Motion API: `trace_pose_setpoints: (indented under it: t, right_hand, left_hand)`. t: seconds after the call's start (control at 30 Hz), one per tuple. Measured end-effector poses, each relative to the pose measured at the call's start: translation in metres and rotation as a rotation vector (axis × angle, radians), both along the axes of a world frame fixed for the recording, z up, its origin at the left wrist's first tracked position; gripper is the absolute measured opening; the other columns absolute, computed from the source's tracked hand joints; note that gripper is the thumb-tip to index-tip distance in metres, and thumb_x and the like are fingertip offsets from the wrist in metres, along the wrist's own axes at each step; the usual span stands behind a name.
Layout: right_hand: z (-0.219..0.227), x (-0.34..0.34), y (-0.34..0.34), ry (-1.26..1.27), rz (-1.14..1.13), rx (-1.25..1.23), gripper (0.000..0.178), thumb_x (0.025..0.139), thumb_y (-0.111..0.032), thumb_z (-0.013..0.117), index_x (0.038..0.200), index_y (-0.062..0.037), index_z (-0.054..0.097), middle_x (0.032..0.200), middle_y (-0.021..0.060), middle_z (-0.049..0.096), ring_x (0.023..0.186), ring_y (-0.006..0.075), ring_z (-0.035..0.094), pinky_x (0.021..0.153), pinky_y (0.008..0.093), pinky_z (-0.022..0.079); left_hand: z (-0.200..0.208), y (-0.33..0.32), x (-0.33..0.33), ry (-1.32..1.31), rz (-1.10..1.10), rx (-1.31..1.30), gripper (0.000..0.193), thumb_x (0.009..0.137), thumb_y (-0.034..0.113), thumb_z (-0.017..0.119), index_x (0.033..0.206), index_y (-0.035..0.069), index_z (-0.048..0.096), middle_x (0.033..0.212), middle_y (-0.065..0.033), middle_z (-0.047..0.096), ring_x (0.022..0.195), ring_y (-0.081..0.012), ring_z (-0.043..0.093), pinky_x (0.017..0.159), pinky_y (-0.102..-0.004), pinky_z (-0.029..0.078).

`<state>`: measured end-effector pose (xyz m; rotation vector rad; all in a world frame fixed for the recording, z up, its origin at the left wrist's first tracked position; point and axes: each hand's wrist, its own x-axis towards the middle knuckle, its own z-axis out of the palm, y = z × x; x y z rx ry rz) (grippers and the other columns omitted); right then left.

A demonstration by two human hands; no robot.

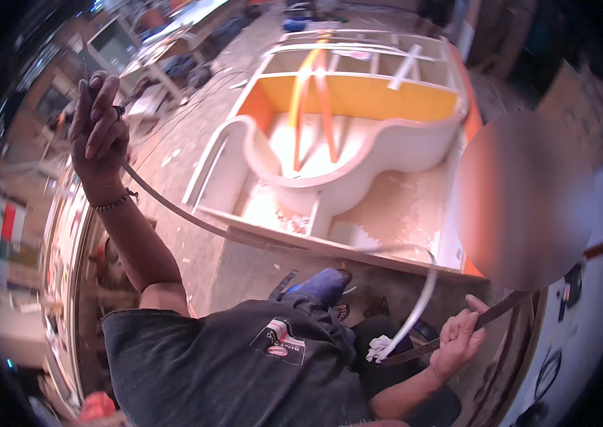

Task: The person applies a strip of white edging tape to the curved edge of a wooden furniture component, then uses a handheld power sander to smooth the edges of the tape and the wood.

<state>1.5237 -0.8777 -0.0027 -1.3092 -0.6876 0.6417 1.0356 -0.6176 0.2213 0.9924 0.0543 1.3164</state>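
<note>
My left hand (102, 132) is raised at the upper left, its fingers curled on one end of a long pale flexible strip (180, 213). A thin dark line stands up above the fingertips; its kind I cannot make out. From my hand the strip sags across to the right, bends round and comes down to a crumpled white piece (379, 349) by my lap. Low on the right, my right hand (458, 340) is closed on a dark flat bar (504, 311), which slants up to the right. The far end of the bar is hidden behind a blurred patch.
A large open-topped white cabinet frame (301, 192) with a wavy inner wall lies ahead, with orange strips (326, 114) arched inside it. A blurred oval (525, 199) covers the right side. Work tables (173, 43) and clutter stand at the far left.
</note>
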Motion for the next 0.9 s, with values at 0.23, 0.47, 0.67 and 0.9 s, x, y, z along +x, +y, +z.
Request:
trace_pose_setpoints:
  t: [0.23,0.47,0.67,0.9]
  right_hand:
    - [0.028,-0.166,0.042,0.422,0.634,0.100,0.052,0.099,-0.043,0.058,0.128,0.0006,0.055,0.068,-0.0031,0.032,0.048,0.0055,0.027,0.041,0.0228,0.021]
    - [0.018,-0.440,0.069,0.468,1.170,-0.037,0.060,0.105,-0.036,0.047,0.147,0.0070,0.044,0.075,0.0003,0.046,0.057,0.0091,0.043,0.045,0.0224,0.035]
    - [-0.021,-0.674,0.050,0.275,1.348,-0.099,0.025,0.109,-0.018,0.049,0.130,-0.0043,0.047,0.076,0.0016,0.056,0.060,0.0067,0.053,0.050,0.0206,0.043]
    - [-0.030,-0.861,0.038,0.163,1.629,-0.034,0.029,0.106,-0.009,0.053,0.134,-0.0007,0.055,0.089,0.0022,0.060,0.073,0.0067,0.059,0.059,0.0219,0.052]
  left_hand:
    - [-0.038,-0.149,-0.156,0.445,0.641,0.133,0.027,0.110,0.033,0.049,0.105,0.006,0.052,0.074,-0.0004,0.041,0.042,-0.0044,0.028,0.033,-0.0208,0.024]
    - [-0.110,-0.247,-0.283,0.562,0.932,0.072,0.037,0.107,0.044,0.050,0.107,0.007,0.056,0.080,-0.0050,0.054,0.059,-0.0104,0.048,0.048,-0.0240,0.037]
    - [-0.194,-0.287,-0.381,0.318,1.149,-0.132,0.039,0.109,0.042,0.046,0.114,0.005,0.056,0.089,-0.0052,0.059,0.058,-0.0070,0.049,0.048,-0.0204,0.040]
    - [-0.215,-0.314,-0.518,0.574,1.437,-0.204,0.038,0.105,0.035,0.059,0.087,0.002,0.061,0.118,-0.0073,0.058,0.098,-0.0084,0.055,0.081,-0.0253,0.045]
